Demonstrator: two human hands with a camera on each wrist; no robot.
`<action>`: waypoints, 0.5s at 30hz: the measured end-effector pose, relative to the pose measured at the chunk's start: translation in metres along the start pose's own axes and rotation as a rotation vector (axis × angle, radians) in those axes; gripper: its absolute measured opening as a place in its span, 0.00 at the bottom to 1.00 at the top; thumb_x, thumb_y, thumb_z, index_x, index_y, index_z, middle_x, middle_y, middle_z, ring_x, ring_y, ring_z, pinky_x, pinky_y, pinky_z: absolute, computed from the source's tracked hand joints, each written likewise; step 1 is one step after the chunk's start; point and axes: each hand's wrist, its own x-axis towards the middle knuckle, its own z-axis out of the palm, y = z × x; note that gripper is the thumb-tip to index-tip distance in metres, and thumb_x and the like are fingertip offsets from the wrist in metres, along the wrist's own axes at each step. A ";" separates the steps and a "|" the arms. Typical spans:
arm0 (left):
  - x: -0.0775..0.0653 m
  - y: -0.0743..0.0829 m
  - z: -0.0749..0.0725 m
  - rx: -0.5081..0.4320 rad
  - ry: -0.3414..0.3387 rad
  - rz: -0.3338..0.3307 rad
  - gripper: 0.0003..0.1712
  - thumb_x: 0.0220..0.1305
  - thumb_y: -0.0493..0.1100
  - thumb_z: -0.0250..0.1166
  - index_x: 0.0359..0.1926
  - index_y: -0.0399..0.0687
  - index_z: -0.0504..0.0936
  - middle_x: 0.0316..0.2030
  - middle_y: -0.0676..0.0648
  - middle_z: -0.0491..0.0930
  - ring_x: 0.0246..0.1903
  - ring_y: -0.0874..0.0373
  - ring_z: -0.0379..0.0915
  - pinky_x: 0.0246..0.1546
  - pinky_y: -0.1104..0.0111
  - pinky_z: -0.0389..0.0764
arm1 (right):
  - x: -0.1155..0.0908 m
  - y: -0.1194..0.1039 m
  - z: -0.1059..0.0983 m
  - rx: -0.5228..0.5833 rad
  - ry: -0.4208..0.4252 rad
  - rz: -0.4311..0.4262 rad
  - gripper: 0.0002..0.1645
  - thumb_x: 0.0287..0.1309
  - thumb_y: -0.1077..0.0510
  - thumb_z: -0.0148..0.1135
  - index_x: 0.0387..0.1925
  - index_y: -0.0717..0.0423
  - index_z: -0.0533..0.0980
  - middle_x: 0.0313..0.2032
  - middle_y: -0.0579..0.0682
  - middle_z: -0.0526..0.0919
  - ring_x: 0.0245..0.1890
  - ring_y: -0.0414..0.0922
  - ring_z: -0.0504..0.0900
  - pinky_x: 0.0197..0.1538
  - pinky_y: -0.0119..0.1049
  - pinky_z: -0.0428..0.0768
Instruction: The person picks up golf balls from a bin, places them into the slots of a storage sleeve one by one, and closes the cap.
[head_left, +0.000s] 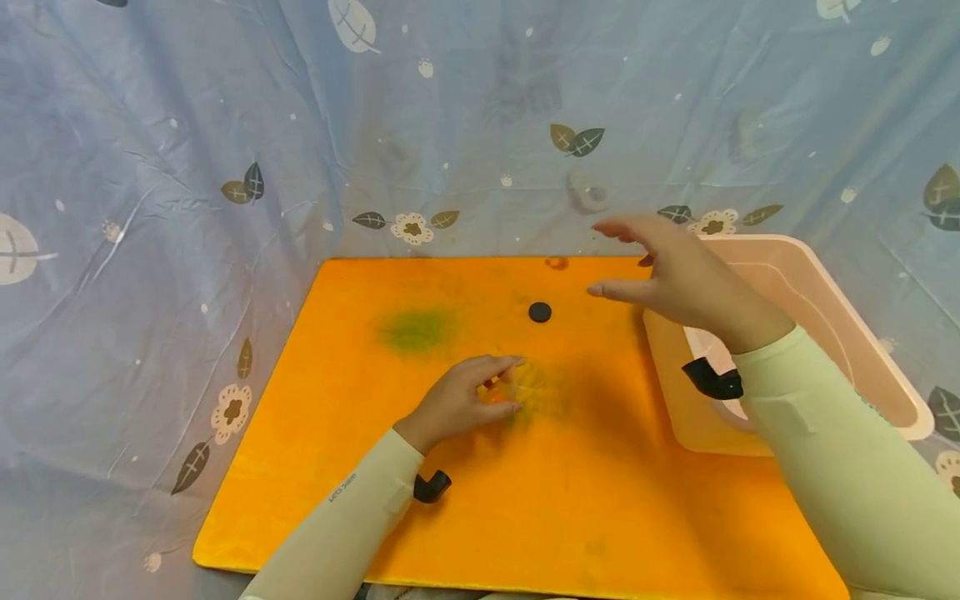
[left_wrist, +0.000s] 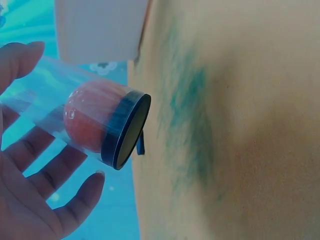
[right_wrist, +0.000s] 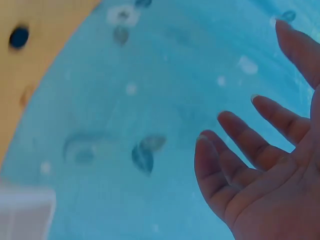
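Note:
My left hand point(head_left: 468, 400) holds a clear tube point(left_wrist: 47, 92) low over the table, thumb on one side and fingers on the other. Inside the tube, a reddish ball point(left_wrist: 90, 115) sits against the black end cap point(left_wrist: 126, 131). From the head view the tube is so transparent that its outline is hard to make out. A small black disc point(head_left: 540, 312) lies flat on the table beyond the left hand. My right hand point(head_left: 686, 279) is raised near the tub's left side, fingers spread and palm bare in the right wrist view.
A pale pink tub point(head_left: 813, 292) stands at the right of the orange-covered table point(head_left: 600, 508). A green stain point(head_left: 420, 329) marks the cover at left. Blue leaf-patterned curtain point(head_left: 465, 108) hangs behind and along both sides.

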 end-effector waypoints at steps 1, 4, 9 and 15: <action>0.000 0.000 0.000 -0.004 0.001 0.000 0.38 0.71 0.47 0.78 0.78 0.51 0.77 0.48 0.50 0.82 0.43 0.48 0.76 0.46 0.50 0.82 | 0.002 0.004 -0.007 -0.021 0.001 0.021 0.51 0.67 0.42 0.79 0.83 0.52 0.66 0.76 0.58 0.68 0.70 0.64 0.69 0.64 0.66 0.73; -0.001 -0.001 0.000 -0.020 0.000 -0.002 0.38 0.71 0.46 0.78 0.78 0.50 0.77 0.47 0.49 0.81 0.43 0.42 0.77 0.47 0.48 0.82 | 0.006 0.022 -0.025 -0.081 -0.002 0.092 0.58 0.67 0.37 0.77 0.86 0.52 0.59 0.80 0.63 0.61 0.73 0.69 0.65 0.67 0.71 0.67; -0.004 -0.001 0.000 -0.001 -0.006 -0.018 0.38 0.72 0.47 0.78 0.78 0.53 0.76 0.48 0.48 0.81 0.43 0.43 0.77 0.45 0.53 0.80 | 0.008 0.056 -0.045 -0.122 -0.004 0.184 0.62 0.69 0.39 0.76 0.88 0.57 0.52 0.82 0.70 0.53 0.79 0.73 0.52 0.73 0.75 0.53; -0.005 -0.002 -0.002 -0.009 0.007 -0.014 0.38 0.71 0.46 0.78 0.78 0.51 0.77 0.48 0.50 0.80 0.44 0.45 0.76 0.47 0.48 0.82 | 0.007 0.099 -0.050 -0.112 -0.014 0.243 0.64 0.69 0.38 0.75 0.87 0.63 0.50 0.81 0.74 0.50 0.79 0.75 0.49 0.73 0.77 0.51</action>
